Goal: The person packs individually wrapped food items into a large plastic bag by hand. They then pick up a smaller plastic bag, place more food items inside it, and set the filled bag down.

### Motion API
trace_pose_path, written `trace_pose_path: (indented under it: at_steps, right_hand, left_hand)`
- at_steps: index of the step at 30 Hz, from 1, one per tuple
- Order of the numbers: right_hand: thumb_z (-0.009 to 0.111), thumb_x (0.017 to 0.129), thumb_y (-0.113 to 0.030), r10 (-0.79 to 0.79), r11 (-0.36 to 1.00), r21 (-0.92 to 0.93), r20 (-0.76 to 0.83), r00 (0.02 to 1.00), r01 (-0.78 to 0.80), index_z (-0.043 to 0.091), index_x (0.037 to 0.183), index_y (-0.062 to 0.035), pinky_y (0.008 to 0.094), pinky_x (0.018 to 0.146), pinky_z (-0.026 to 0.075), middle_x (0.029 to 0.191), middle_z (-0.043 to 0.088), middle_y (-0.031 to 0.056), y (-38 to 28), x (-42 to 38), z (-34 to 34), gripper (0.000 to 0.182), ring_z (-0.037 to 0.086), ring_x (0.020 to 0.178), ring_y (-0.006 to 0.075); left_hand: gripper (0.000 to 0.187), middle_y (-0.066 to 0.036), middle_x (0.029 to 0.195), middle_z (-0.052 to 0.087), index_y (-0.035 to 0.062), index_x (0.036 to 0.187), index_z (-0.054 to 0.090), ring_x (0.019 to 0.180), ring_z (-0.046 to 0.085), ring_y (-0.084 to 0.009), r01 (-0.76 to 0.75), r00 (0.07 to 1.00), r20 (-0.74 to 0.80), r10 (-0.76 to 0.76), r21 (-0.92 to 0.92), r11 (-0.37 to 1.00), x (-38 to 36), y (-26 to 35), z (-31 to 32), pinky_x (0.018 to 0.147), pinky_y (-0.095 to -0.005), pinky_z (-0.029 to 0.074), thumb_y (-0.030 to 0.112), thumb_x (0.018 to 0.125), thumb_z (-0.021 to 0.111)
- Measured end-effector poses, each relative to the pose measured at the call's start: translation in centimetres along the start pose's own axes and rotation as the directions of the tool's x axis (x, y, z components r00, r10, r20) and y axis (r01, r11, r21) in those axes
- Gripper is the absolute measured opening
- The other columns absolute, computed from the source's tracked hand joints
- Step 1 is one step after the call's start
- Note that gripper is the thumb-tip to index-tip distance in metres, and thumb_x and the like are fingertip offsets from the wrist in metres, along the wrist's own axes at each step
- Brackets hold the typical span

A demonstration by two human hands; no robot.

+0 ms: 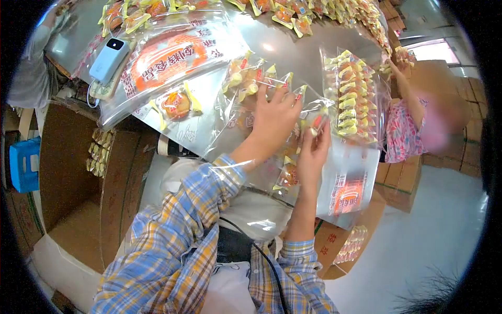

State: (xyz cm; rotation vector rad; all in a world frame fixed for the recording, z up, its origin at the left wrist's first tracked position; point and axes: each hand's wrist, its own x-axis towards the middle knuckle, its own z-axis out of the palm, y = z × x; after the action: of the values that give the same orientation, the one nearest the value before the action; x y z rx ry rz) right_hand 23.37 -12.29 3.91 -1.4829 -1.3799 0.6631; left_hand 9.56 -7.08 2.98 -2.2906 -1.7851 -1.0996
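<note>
My left hand [272, 123] reaches over a clear plastic bag [225, 133] holding several yellow-wrapped cakes [243, 76]. Its fingers are spread on the packets near the bag's upper part. My right hand [315, 149] is closed at the bag's right side, with thumb and fingers pinching a small wrapped cake [316, 124]. More wrapped cakes [287, 175] show between and below my hands. To the right lies a clear bag filled with a neat column of wrapped cakes [355, 99]. A single wrapped cake [177, 104] rests left of my left hand.
Printed flat bags [167, 60] and a light-blue power bank [110, 58] are at the left. Loose wrapped cakes [334, 18] line the far side. Open cardboard boxes [70, 167] stand below the table's left and right edges. Another person [405, 125] is at the right.
</note>
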Motion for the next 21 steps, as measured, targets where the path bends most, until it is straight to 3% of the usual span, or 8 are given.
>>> trace_pose_path:
  at_steps: [3, 4, 7, 8, 12, 14, 15, 21]
  right_hand:
    - [0.055, 0.11, -0.019, 0.172, 0.962, 0.22, -0.018, 0.985, -0.164, 0.032, 0.156, 0.002, 0.0375, 0.114, 0.042, 0.158, 0.042, 0.02, 1.3, 1.5, 1.7, 0.056, 0.049, 0.139, 0.0254]
    - [0.053, 0.11, -0.019, 0.079, 0.997, -0.012, 0.006, 0.997, -0.079, 0.035, 0.153, 0.001, 0.0373, 0.112, 0.043, 0.157, 0.043, 0.0192, 1.2, 2.1, 1.9, 0.051, 0.051, 0.134, 0.0247]
    - [0.053, 0.107, -0.013, 0.126, 0.982, -0.162, 0.15, 0.981, -0.101, 0.033, 0.155, 0.0001, 0.0373, 0.113, 0.042, 0.159, 0.04, 0.0194, 0.5, 2.2, 1.8, 0.054, 0.048, 0.139, 0.0252]
    - [0.05, 0.1, -0.002, 0.006, 1.0, -0.023, 0.188, 0.982, -0.002, 0.03, 0.157, 0.0002, 0.0378, 0.115, 0.039, 0.162, 0.035, 0.0204, 1.1, 2.0, 1.9, 0.06, 0.043, 0.145, 0.0263]
    - [0.051, 0.087, 0.006, 0.289, 0.818, 0.423, 0.282, 0.915, -0.389, 0.028, 0.159, 0.0024, 0.0423, 0.118, 0.036, 0.165, 0.032, 0.0241, -1.6, 1.5, -0.2, 0.076, 0.039, 0.149, 0.0319]
    - [0.053, 0.085, 0.002, 0.008, 0.987, -0.157, 0.171, 0.985, 0.019, 0.028, 0.158, 0.0031, 0.0471, 0.12, 0.033, 0.161, 0.036, 0.0263, -1.2, 0.8, -0.9, 0.077, 0.039, 0.147, 0.039]
    - [0.054, 0.085, -0.001, -0.144, 0.869, -0.446, 0.185, 0.972, 0.214, 0.028, 0.158, 0.0035, 0.0495, 0.121, 0.031, 0.159, 0.038, 0.0274, -0.8, 0.2, -1.2, 0.078, 0.039, 0.146, 0.0425]
    - [0.068, 0.085, -0.005, 0.01, 0.796, -0.601, 0.128, 0.992, 0.07, 0.033, 0.154, 0.009, 0.0517, 0.121, 0.03, 0.153, 0.04, 0.0333, 0.8, -1.1, -1.6, 0.078, 0.039, 0.142, 0.0486]
  left_hand:
    - [0.039, -0.003, 0.119, 0.069, 0.0192, 0.127, 0.071, 0.127, 0.059, -0.0262, 0.037, 0.999, 0.014, -0.036, -0.057, 0.998, 0.1, 0.7, 0.1, 0.119, -0.0638, 0.023, 0.018, 0.087, 0.067]
    - [0.041, -0.004, 0.12, 0.068, 0.0201, 0.128, 0.07, 0.127, 0.058, -0.0266, 0.027, 1.0, 0.012, -0.026, -0.061, 0.998, 0.1, 0.8, -0.1, 0.119, -0.0649, 0.022, 0.02, 0.087, 0.068]
    - [0.041, -0.005, 0.122, 0.068, 0.0205, 0.127, 0.071, 0.129, 0.057, -0.0277, -0.016, 1.0, 0.018, 0.016, -0.038, 0.999, -0.1, 0.8, -0.4, 0.117, -0.0686, 0.021, 0.024, 0.086, 0.069]
    - [0.039, -0.005, 0.123, 0.069, 0.0191, 0.124, 0.073, 0.13, 0.056, -0.028, -0.042, 0.999, 0.017, 0.042, -0.001, 0.999, -0.1, 0.5, 0.1, 0.115, -0.07, 0.024, 0.025, 0.086, 0.07]
    - [0.039, -0.007, 0.127, 0.066, 0.0196, 0.119, 0.076, 0.132, 0.054, -0.0307, -0.021, 0.995, 0.102, 0.022, -0.011, 1.0, 0.0, 1.2, -0.4, 0.117, -0.0715, 0.02, 0.034, 0.083, 0.075]
    - [0.04, -0.008, 0.128, 0.066, 0.0208, 0.119, 0.076, 0.132, 0.053, -0.0309, -0.012, 0.996, 0.083, 0.013, -0.009, 1.0, 0.4, 1.1, -0.2, 0.119, -0.0699, 0.018, 0.037, 0.083, 0.076]
    - [0.041, -0.008, 0.128, 0.066, 0.0208, 0.118, 0.076, 0.132, 0.053, -0.0306, -0.001, 0.999, 0.051, 0.002, -0.033, 0.999, 0.3, 1.0, 0.0, 0.119, -0.0697, 0.018, 0.039, 0.082, 0.077]
    - [0.045, -0.007, 0.128, 0.066, 0.021, 0.119, 0.076, 0.132, 0.052, -0.0293, -0.005, 1.0, -0.015, 0.004, -0.047, 0.999, -0.5, 1.1, 1.2, 0.117, -0.0681, 0.021, 0.044, 0.08, 0.08]
